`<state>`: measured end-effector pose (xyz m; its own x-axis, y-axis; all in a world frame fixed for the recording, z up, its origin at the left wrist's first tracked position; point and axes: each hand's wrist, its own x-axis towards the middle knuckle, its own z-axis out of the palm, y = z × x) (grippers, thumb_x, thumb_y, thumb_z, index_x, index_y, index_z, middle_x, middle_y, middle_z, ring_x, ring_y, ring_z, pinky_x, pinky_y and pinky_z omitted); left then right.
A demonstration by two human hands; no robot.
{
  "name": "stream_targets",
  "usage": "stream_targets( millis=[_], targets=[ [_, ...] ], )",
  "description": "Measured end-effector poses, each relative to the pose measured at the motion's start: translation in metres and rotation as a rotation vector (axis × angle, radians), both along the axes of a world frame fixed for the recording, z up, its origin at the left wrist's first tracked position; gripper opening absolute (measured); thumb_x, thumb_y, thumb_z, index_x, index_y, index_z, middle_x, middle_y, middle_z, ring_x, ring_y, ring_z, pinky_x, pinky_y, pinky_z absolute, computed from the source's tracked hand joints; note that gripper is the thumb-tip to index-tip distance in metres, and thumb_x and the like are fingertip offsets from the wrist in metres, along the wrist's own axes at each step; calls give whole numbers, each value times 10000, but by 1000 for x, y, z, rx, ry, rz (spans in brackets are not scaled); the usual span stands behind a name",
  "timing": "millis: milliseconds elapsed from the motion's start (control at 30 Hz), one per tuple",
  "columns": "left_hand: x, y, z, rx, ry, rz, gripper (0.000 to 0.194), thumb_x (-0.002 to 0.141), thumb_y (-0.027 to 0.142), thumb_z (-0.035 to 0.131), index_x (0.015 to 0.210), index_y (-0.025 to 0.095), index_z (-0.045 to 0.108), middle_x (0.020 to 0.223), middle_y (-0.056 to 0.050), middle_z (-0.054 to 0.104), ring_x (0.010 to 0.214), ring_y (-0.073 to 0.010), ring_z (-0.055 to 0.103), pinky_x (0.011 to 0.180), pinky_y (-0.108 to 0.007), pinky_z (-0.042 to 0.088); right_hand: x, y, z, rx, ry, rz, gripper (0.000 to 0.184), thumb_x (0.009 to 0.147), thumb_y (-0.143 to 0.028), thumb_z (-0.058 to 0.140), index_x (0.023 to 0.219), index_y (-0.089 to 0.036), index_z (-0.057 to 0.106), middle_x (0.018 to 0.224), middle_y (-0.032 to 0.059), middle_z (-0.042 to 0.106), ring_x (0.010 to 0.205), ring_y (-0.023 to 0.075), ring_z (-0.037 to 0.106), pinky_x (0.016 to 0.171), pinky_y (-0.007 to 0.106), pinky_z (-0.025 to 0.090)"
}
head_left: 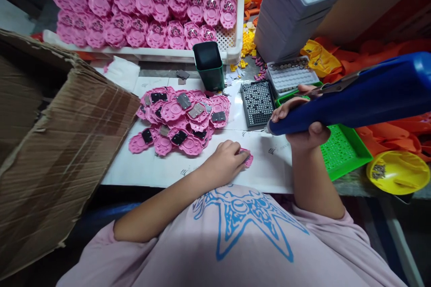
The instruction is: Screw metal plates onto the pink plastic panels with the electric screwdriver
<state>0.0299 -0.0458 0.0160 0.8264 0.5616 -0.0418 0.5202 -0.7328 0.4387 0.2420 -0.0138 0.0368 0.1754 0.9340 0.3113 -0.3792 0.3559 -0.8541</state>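
Note:
My left hand [226, 161] is closed over a small pink plastic part [249, 160] on the white-covered worktop; the fingers hide most of it. My right hand [308, 135] is wrapped round a long blue electric screwdriver [367, 98]. Its tip points left and down, beside the near right corner of a dark grey perforated tray [258, 104] that looks filled with small screws. Left of that tray lies a heap of pink plastic parts [188, 142], many with black or grey plates on them.
An open cardboard box [67, 152] stands at left. Behind are a white crate [232, 56] of pink parts, a dark green bin [213, 76] and a tall stack of pale trays [286, 18]. A green tray [350, 152] and yellow bowl-shaped piece [399, 172] sit at right.

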Motion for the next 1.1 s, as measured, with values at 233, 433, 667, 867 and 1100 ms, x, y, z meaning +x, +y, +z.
stream_targets(
  millis=[233,433,667,867,1100],
  targets=[
    [0,13,2,42,-14,-245,288,949,152,386,1135,148,605,967,-99,585,981,-212,520,859,-328,457,2,0,-1,-11,7,6,597,567,-564,703,1019,-257,463,621,-25,578,532,153,574,515,314,497],
    [-1,9,-2,128,-150,-133,219,924,135,427,980,118,638,921,-121,656,1007,-233,540,871,-380,469,3,-1,-1,-25,-11,2,596,571,-566,688,1033,-258,473,636,-24,590,541,159,581,509,323,494],
    [5,4,0,235,-119,-68,196,889,218,513,768,161,656,775,-73,660,834,-222,561,697,-358,438,2,1,0,-19,-40,-8,624,559,-603,690,1035,-268,465,619,-28,572,521,153,569,492,318,493],
    [6,4,-4,211,-130,-34,232,901,288,520,765,167,664,767,-61,650,833,-215,545,703,-350,409,1,0,1,-6,-37,-7,566,570,-577,684,1013,-270,514,618,-27,578,517,147,562,493,316,490],
    [10,3,-8,207,-132,-11,241,896,278,514,721,166,635,776,-62,632,806,-202,525,692,-337,392,1,-1,3,-2,-48,-19,552,581,-590,671,1008,-277,515,616,-26,566,520,146,556,495,314,486]
  ],
)
